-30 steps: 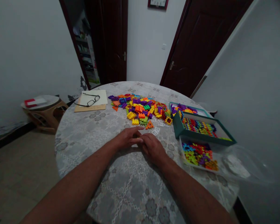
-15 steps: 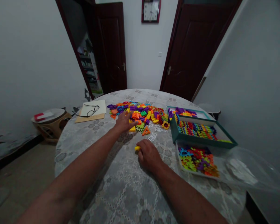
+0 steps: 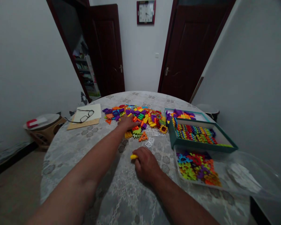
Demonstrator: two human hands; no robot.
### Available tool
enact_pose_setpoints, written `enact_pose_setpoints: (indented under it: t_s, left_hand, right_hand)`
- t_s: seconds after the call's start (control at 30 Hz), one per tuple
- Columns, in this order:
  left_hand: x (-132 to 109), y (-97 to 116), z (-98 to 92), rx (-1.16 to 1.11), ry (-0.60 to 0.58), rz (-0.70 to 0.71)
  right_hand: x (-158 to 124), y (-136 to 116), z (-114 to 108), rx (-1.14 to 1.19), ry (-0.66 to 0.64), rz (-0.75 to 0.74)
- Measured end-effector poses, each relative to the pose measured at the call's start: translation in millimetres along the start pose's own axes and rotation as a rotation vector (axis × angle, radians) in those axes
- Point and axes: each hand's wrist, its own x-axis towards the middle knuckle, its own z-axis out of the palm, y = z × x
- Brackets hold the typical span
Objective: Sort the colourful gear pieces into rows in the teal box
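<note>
My right hand [image 3: 145, 162] rests low over the tablecloth, its fingers pinching a small yellow plastic building piece [image 3: 134, 157] whose end sticks out to the left. Farther off, my left hand [image 3: 126, 122] reaches into the left-middle of a heap of colourful plastic building pieces [image 3: 152, 118]. Its thumb points right, apart from the fingers, and nothing is plainly gripped; the fingertips partly vanish among the pieces. Close to that hand lie a green gear-shaped piece [image 3: 137, 132] and an orange triangular piece [image 3: 143, 136]. White square frame pieces [image 3: 150, 142] are scattered between the heap and my right hand.
On the right, a green-edged box [image 3: 203, 145] holds rows of joined pieces, with its shallow lid [image 3: 202, 116] behind it. A clear plastic tub [image 3: 178, 167] contains gear-shaped pieces. Eyeglasses [image 3: 85, 116] lie on paper [image 3: 96, 109] at the left.
My left hand has shifted slightly left and deeper into the heap. The right hand keeps its yellow piece, which now shows more. The whole view has turned a little.
</note>
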Motion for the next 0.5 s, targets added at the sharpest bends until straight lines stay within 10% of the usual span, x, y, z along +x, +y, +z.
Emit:
enact_pose_setpoints:
  t_s: [0.5]
  left_hand:
    - [-125, -13, 11.7, -0.029, 0.046, 0.173]
  right_hand:
    - [2, 10, -9, -0.064, 0.101, 0.024]
